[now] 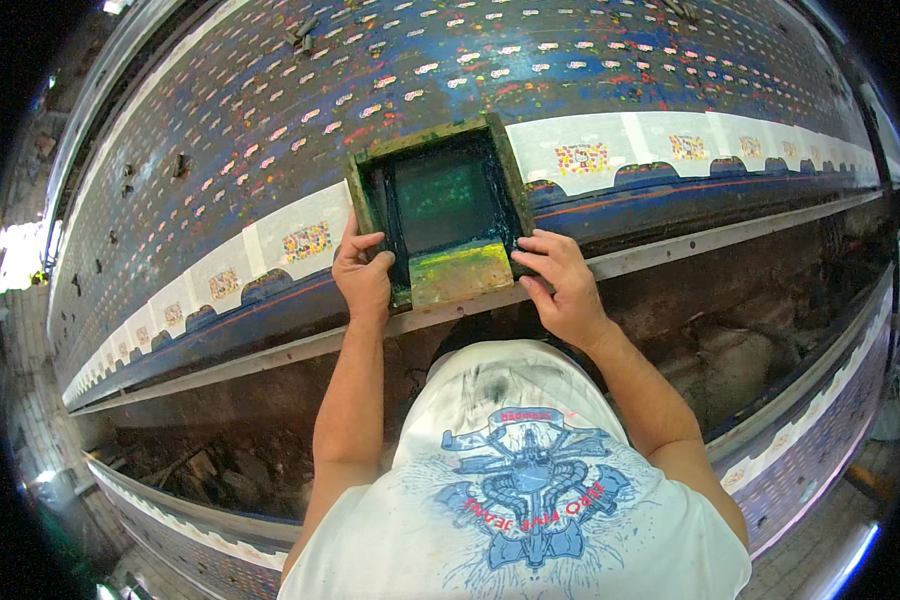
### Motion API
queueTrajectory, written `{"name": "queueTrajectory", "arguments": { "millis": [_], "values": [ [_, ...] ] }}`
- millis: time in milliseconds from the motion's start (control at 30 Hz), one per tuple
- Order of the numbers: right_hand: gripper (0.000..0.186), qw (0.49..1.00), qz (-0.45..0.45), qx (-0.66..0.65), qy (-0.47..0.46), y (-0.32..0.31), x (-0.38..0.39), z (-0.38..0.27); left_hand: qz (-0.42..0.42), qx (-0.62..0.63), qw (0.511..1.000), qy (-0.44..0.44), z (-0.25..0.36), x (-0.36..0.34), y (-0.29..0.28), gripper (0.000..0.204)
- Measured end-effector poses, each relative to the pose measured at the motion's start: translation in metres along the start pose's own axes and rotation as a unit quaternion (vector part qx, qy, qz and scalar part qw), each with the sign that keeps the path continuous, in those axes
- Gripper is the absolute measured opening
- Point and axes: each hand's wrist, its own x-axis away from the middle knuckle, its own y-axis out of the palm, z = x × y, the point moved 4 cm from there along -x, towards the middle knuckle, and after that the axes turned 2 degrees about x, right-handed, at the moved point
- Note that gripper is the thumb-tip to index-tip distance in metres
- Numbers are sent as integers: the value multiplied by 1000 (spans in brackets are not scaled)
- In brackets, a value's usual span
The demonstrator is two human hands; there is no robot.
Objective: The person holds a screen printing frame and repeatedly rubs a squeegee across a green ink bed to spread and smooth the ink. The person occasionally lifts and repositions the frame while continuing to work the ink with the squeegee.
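A square wooden screen-printing frame [503,160] with dark, ink-stained mesh lies over the near edge of the long printing table. A flat piece stained yellow-green [460,277] spans its near side; I cannot tell if it is a squeegee or part of the frame. My left hand [364,280] is closed round the frame's near left corner, thumb and forefinger bent on the rim. On the opposite side my right hand [562,283] grips the near right corner. Beneath the frame runs a row of white cloth pieces [618,133] with small colourful prints; the part under the frame is hidden.
The long table [300,110] is dark, blotched with blue and red, and dotted with small printed marks. Small dark clips or pegs [303,36] sit on it. A pale metal rail [660,255] edges its near side. Behind me stands another table with white cloth [810,425].
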Motion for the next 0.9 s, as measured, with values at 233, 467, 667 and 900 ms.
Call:
{"name": "queueTrajectory", "arguments": {
  "millis": [233,467,667,900],
  "values": [
    [48,987,-107,58,-101,20,-17,-34,2,-2,1000,-8,-3,-2,1,29],
    [37,965,-155,161,-134,60,-36,-41,-5,-19,1000,0,-7,-4,1,25],
    [34,943,-238,189,-133,55,-64,-49,-11,7,1000,16,-10,-4,2,19],
    [21,903,-365,200,-105,50,-111,-42,4,-49,997,67,-11,-5,2,16]
  ]
}}
